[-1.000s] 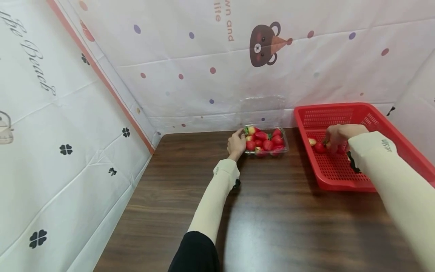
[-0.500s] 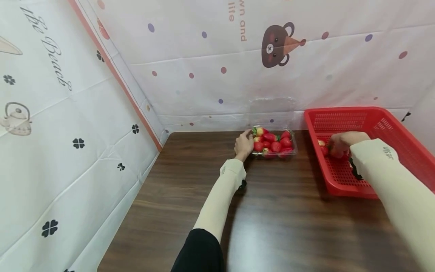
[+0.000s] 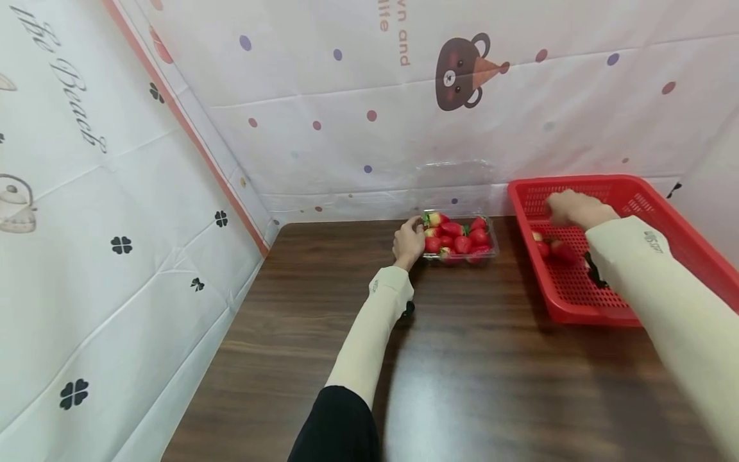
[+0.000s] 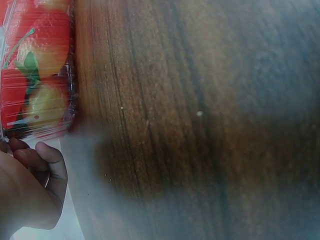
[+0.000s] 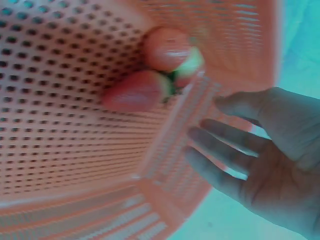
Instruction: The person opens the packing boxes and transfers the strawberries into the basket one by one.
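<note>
A clear plastic clamshell box [image 3: 458, 256] packed with strawberries [image 3: 462, 245] stands at the table's far edge, its see-through lid [image 3: 456, 179] raised against the wall. My left hand [image 3: 408, 242] holds the box by its left side; in the left wrist view the fingers of that hand [image 4: 37, 180] are curled by the box's corner. My right hand [image 3: 579, 208] is over the far left part of the red basket [image 3: 583, 314]. The right wrist view shows this hand [image 5: 260, 155] empty, fingers spread and nearly straight. Loose strawberries [image 5: 137, 91] lie on the basket floor near its corner.
The dark wooden table [image 3: 491, 372] stretches in front of the box and basket. A white printed sheet [image 3: 323, 147] covers the wall behind and on the left. The basket's raised rim [image 3: 528, 269] stands to the right of the box.
My right hand has risen off the strawberries in the basket and moved away toward the far rim, uncovering them. The left hand stays at the box. The head view has shifted slightly.
</note>
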`<state>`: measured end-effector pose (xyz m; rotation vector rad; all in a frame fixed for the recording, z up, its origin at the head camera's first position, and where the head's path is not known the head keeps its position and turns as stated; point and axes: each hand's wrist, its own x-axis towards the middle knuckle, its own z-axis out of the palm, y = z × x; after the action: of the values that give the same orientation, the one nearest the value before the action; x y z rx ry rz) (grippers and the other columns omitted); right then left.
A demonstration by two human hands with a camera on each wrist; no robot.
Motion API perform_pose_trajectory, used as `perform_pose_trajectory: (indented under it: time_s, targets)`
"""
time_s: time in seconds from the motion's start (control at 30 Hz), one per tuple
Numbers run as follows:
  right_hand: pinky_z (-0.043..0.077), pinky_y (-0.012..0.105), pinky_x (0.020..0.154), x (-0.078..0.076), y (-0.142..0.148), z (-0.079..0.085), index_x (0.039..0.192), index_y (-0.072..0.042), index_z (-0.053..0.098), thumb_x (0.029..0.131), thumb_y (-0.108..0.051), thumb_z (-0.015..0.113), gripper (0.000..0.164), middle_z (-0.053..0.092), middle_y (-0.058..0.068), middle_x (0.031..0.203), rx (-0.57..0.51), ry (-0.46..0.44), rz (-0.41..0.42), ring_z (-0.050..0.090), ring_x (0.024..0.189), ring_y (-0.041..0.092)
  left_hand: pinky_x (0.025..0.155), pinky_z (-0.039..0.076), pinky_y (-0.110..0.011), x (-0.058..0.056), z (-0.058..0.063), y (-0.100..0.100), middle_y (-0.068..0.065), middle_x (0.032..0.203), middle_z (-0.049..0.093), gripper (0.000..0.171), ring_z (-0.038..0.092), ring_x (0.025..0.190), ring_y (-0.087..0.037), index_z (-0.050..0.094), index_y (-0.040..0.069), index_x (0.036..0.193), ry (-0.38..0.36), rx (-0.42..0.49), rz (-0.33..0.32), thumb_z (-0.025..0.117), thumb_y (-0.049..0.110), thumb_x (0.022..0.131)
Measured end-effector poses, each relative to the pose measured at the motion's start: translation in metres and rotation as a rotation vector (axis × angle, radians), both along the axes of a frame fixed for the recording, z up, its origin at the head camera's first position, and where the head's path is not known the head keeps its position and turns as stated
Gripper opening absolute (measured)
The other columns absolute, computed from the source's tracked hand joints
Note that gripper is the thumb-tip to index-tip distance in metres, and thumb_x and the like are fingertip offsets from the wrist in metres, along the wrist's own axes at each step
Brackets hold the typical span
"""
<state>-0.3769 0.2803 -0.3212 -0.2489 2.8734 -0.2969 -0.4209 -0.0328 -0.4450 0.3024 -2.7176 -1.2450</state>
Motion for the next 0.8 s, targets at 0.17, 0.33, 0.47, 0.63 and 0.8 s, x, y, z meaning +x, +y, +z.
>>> perform_pose_trajectory:
  time_s: [0.17,0.33,0.47,0.63,0.8]
  targets:
    - [0.053,0.050,0.069,-0.013,-0.035,0.017,0.113,0.007,0.062,0.090,-0.007,0.063,0.026,0.062,0.026,0.098,0.036,0.156,0.026,0.056,0.083,0.038,0.094,0.053,-0.052,-0.002,0.000,-0.001,-0.001,0.136,0.069,0.035,0.068,0.118,-0.031,0.064,0.039,0.137,-0.019,0.000,-0.004,0.053,0.031,0.105]
    - [0.055,0.055,0.076,-0.020,-0.078,0.019,0.118,0.005,0.064,0.094,-0.012,0.060,0.030,0.065,0.028,0.110,0.080,0.160,0.075,0.062,0.094,0.040,0.094,0.053,-0.051,0.000,0.001,0.000,-0.002,0.137,0.069,0.035,0.068,0.118,-0.031,0.064,0.038,0.137,-0.010,-0.010,-0.005,0.053,0.031,0.105]
    - [0.057,0.048,0.077,-0.020,-0.104,0.008,0.119,0.007,0.066,0.093,-0.009,0.063,0.031,0.068,0.026,0.110,0.038,0.036,0.187,0.064,0.091,0.036,0.093,0.053,-0.051,0.002,0.002,0.002,-0.004,0.137,0.068,0.035,0.068,0.118,-0.032,0.063,0.036,0.138,-0.004,0.001,-0.013,0.052,0.031,0.105]
    - [0.057,0.043,0.082,-0.021,-0.129,-0.013,0.117,0.010,0.067,0.092,-0.010,0.066,0.031,0.069,0.025,0.111,0.009,-0.087,0.329,0.063,0.092,0.031,0.093,0.053,-0.053,0.003,0.002,0.003,-0.006,0.136,0.069,0.035,0.068,0.117,-0.034,0.064,0.034,0.138,0.010,0.006,-0.004,0.053,0.030,0.105]
    - [0.053,0.040,0.083,-0.018,-0.142,-0.024,0.111,0.008,0.066,0.093,-0.013,0.066,0.027,0.068,0.021,0.102,0.034,-0.093,0.330,0.058,0.088,0.027,0.093,0.053,-0.053,0.007,0.003,0.002,-0.007,0.134,0.070,0.034,0.069,0.116,-0.034,0.065,0.034,0.136,0.035,-0.006,0.008,0.054,0.030,0.105]
